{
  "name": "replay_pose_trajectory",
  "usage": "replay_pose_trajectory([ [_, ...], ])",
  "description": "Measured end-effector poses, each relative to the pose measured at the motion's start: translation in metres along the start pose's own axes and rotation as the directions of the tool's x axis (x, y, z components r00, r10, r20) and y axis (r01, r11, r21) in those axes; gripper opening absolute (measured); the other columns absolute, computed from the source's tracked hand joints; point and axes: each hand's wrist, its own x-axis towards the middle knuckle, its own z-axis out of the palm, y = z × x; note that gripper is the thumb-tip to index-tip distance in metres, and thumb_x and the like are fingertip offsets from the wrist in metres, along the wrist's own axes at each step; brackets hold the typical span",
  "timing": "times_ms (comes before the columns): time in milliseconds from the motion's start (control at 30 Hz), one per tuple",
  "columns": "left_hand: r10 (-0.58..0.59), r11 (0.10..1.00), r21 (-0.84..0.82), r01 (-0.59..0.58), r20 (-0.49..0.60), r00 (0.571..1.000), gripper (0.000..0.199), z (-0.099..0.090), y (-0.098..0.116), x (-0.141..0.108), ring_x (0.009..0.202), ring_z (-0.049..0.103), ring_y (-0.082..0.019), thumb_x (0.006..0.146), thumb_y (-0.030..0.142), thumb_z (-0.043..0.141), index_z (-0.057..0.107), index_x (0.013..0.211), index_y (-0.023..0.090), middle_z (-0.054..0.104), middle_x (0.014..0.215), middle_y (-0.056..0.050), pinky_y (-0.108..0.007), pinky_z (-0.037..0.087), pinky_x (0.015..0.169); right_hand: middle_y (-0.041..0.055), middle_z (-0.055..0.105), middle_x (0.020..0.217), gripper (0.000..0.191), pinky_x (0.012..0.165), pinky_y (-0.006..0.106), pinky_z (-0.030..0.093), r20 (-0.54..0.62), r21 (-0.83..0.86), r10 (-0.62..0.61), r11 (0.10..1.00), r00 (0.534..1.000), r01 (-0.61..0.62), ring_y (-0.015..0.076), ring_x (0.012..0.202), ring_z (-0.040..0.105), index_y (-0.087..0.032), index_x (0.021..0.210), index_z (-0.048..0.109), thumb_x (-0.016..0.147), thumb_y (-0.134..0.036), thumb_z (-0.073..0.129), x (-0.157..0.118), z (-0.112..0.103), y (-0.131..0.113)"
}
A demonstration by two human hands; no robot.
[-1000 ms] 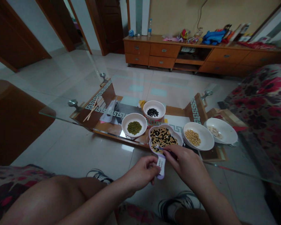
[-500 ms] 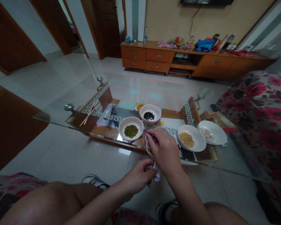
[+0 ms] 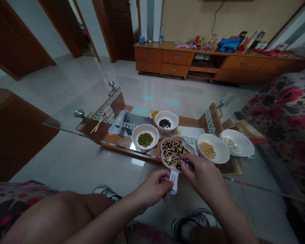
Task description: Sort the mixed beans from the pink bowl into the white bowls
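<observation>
My left hand [image 3: 155,188] is closed on the labelled handle of a lilac flower-shaped dish [image 3: 190,145], which holds mixed black, yellow and a few pale and green beans. Tweezers [image 3: 185,162] are pinched in my right hand [image 3: 204,174], their tips down among those beans. Whether the tips grip a bean is too small to tell. Left of the dish stands a white bowl [image 3: 135,135] of green mung beans [image 3: 145,139]. Behind it, another bowl [image 3: 174,119] contains black beans [image 3: 165,123]. To the right, one bowl [image 3: 221,153] holds yellow soybeans [image 3: 207,150].
A white bowl [image 3: 245,148] with pale flat pieces stands furthest right on the glass table [image 3: 66,128]. Chopsticks [image 3: 99,122] lie at the left. The table's front edge runs just beyond my hands. A wooden cabinet [image 3: 175,57] stands against the far wall.
My right hand has moved the tweezers right and down, from beside the mung bean bowl to over the lilac dish, uncovering its beans. My left hand keeps hold of the handle. The view has shifted slightly.
</observation>
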Motion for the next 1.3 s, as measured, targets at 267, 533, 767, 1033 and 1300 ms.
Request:
replay_pose_trajectory([
  [267,-0.004,1.000,0.008,0.004,0.003,1.000,0.019,-0.0002,0.0010,-0.0012,0.052,0.043,-0.007,0.077,0.030,0.058,0.057,0.087,0.014,0.054,0.072,0.001,-0.021,0.038,0.048,0.0015,0.075,0.087,0.017,0.062,0.027,0.044,0.123,-0.066,-0.006,0.998,0.992,0.014,0.0200,0.078,0.070,-0.025,0.094,0.070,0.088,-0.030,0.054,0.0015,0.0054,-0.0071],
  [533,-0.004,1.000,-0.003,0.004,0.003,1.000,0.022,-0.0004,0.0012,-0.0011,0.051,0.042,-0.006,0.077,0.033,0.059,0.056,0.087,0.015,0.053,0.071,0.002,-0.021,0.039,0.048,0.0019,0.075,0.088,0.018,0.063,0.028,0.045,0.153,-0.074,-0.014,0.997,0.988,0.025,0.0201,0.080,0.070,-0.025,0.094,0.070,0.088,-0.030,0.053,0.0008,0.0073,-0.0083],
  [767,0.004,1.000,-0.010,-0.004,0.005,1.000,0.022,-0.0013,-0.0031,0.0001,0.052,0.043,-0.007,0.077,0.033,0.059,0.057,0.087,0.014,0.053,0.070,0.002,-0.021,0.039,0.048,0.0030,0.075,0.090,0.021,0.064,0.027,0.045,0.170,-0.088,-0.008,0.996,0.985,0.023,0.0202,0.081,0.070,-0.025,0.097,0.071,0.089,-0.030,0.053,0.0020,0.0103,-0.0092],
  [1033,-0.005,1.000,0.003,0.005,-0.002,1.000,0.020,-0.0001,0.0014,-0.0006,0.051,0.043,-0.007,0.077,0.032,0.058,0.056,0.086,0.015,0.054,0.070,0.002,-0.022,0.039,0.048,0.0032,0.075,0.092,0.021,0.065,0.026,0.045,0.192,-0.081,-0.005,0.997,0.981,0.021,0.0199,0.083,0.070,-0.025,0.097,0.071,0.089,-0.029,0.052,0.0033,0.0104,-0.0097],
  [1300,-0.009,1.000,-0.016,0.009,0.002,1.000,0.020,-0.0004,0.0001,-0.0009,0.052,0.043,-0.007,0.077,0.032,0.059,0.056,0.087,0.015,0.055,0.072,0.001,-0.021,0.039,0.048,0.0033,0.075,0.090,0.021,0.065,0.027,0.046,0.146,-0.063,-0.049,0.996,0.988,0.059,0.0194,0.081,0.070,-0.025,0.097,0.071,0.089,-0.028,0.052,0.0021,0.0085,-0.0075],
])
